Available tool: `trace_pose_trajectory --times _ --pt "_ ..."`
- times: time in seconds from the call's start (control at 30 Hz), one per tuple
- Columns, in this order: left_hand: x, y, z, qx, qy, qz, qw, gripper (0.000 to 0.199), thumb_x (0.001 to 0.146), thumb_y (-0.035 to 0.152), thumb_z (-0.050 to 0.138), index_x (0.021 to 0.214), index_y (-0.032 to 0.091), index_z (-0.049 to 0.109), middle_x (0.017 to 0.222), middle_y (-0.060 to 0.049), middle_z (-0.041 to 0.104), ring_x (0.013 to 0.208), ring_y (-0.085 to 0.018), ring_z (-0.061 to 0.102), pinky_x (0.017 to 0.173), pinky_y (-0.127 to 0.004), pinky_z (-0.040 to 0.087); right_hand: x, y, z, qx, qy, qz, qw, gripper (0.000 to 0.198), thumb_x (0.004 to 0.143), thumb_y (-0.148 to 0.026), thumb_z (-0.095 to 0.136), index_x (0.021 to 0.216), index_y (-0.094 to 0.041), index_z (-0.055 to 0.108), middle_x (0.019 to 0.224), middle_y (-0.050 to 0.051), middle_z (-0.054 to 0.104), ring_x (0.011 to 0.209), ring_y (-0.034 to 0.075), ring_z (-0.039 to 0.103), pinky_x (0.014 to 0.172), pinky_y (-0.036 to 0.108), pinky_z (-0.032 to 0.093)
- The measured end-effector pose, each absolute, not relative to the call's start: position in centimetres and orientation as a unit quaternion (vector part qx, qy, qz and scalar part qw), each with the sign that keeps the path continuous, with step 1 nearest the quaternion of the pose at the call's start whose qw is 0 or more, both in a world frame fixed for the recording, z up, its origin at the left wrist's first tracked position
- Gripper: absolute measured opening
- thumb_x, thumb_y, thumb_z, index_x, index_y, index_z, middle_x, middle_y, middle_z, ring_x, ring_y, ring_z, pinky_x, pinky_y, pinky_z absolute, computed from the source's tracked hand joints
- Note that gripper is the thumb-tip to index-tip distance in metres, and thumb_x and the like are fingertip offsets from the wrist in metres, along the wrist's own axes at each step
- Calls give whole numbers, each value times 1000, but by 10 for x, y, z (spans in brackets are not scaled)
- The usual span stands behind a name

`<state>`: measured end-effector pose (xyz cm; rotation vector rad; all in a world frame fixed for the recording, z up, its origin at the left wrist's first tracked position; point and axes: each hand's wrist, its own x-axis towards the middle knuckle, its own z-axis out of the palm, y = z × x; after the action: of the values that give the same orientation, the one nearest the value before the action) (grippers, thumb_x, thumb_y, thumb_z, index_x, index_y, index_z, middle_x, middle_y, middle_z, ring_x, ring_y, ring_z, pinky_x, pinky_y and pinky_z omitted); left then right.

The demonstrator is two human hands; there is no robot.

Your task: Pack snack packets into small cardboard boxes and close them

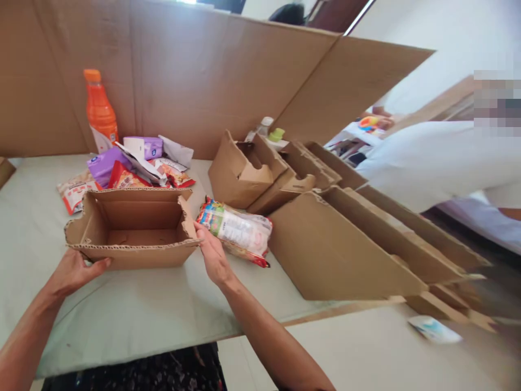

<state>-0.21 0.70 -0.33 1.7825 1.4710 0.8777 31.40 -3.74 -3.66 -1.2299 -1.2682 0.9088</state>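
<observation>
A cardboard box with an open top and torn, uneven edges is on the table in front of me; nothing shows inside it. My left hand grips its near left corner, thumb along the front wall. On the other end, my right hand holds the right wall, its fingertips partly hidden. Just beyond that hand lies a clear plastic food pack with a colourful end. Behind the box are purple packs, red snack packets and white papers in a heap.
An orange drink bottle stands by the tall cardboard screen. Several cardboard holders line the table's right side, some past its edge. A white packet lies on the floor. Another person is at the right.
</observation>
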Motion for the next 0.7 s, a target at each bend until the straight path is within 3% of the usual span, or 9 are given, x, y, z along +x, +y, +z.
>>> trace_pose_trajectory --times 0.07,0.13,0.2,0.27,0.37,0.53,0.7 --pt "-3 5 -10 686 580 303 319 61 59 75 72 89 23 67 90 -11 72 108 -43 66 101 -61 53 326 -41 -30 -524 -573 337 532 53 100 -60 46 135 -25 66 140 8 65 132 27 58 112 46 46" --pt "-6 -5 -18 673 597 305 311 60 62 73 72 95 22 67 98 -11 72 111 -43 65 106 -63 48 345 -52 -23 -548 -627 233 503 41 101 -48 51 134 -28 65 145 8 61 136 27 54 114 46 44" --pt "-10 -22 -26 641 605 342 325 69 66 67 74 117 23 62 116 -12 68 117 -40 64 110 -63 45 369 -62 -21 -581 -681 93 436 41 98 -40 58 137 -29 61 149 9 57 140 29 49 114 50 41" --pt "-13 -42 -35 597 607 391 350 84 69 61 77 140 26 48 134 -12 61 121 -36 62 111 -61 46 393 -66 -24 -620 -710 -30 331 52 92 -37 65 141 -26 56 152 13 53 142 35 46 111 55 40" --pt "-14 -71 -44 549 604 458 352 92 74 54 79 151 31 35 143 -13 55 121 -33 62 111 -61 45 420 -63 -39 -669 -703 -129 202 54 85 -31 68 137 -20 57 145 18 57 133 39 51 99 54 44" --pt "-9 -99 -39 559 617 458 312 61 84 53 72 137 30 56 131 -8 65 121 -31 62 113 -56 44 431 -65 -48 -651 -717 -164 188 36 83 -15 61 118 -20 68 122 11 72 108 30 63 86 41 46" --pt "5 -117 -26 614 630 391 272 39 90 56 62 118 29 66 119 -4 71 117 -28 64 112 -48 43 424 -109 -27 -601 -763 -116 205 30 85 -12 58 110 -21 72 114 9 75 103 27 66 83 41 47"
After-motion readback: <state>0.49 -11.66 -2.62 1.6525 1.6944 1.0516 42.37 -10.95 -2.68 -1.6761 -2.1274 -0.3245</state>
